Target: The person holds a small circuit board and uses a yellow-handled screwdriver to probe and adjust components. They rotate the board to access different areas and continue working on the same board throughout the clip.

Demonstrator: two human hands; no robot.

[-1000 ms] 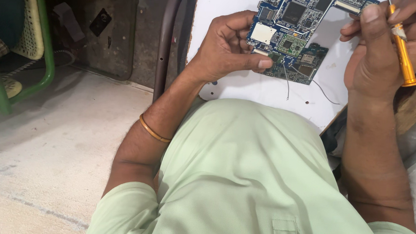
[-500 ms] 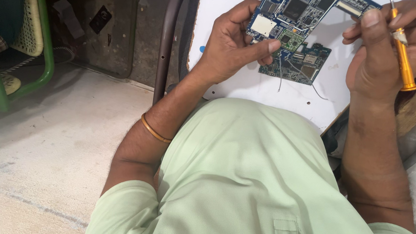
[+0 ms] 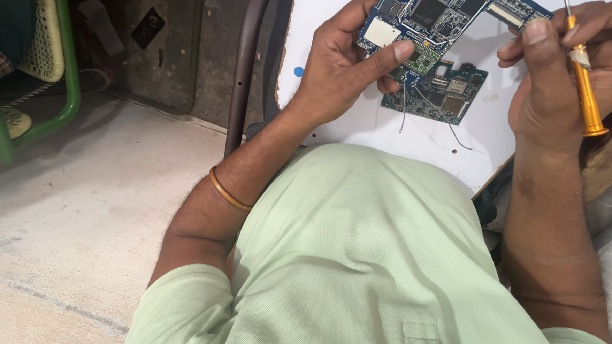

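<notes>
My left hand [image 3: 343, 69] is clamped on the blue circuit board [image 3: 435, 46], thumb pressed across its face, holding it above the white tabletop [image 3: 336, 128]. My right hand [image 3: 569, 74] is closed around an orange-handled screwdriver [image 3: 584, 85], thumb touching the board's right edge. I see a gold bangle [image 3: 227, 192] on the left wrist and a green chair frame [image 3: 51, 103] far left.

Your circuit board [image 3: 432, 32], upper centre of the frame, is blue with black chips, a white patch and green sections. Your screwdriver [image 3: 584, 82], upper right, is orange-gold. The board [image 3: 341, 27] beneath is white with one blue dot. Your shirt [image 3: 357, 265] is pale green; your bangle [image 3: 228, 192] is gold. The chair frame [image 3: 67, 76], upper left, is green.
</notes>
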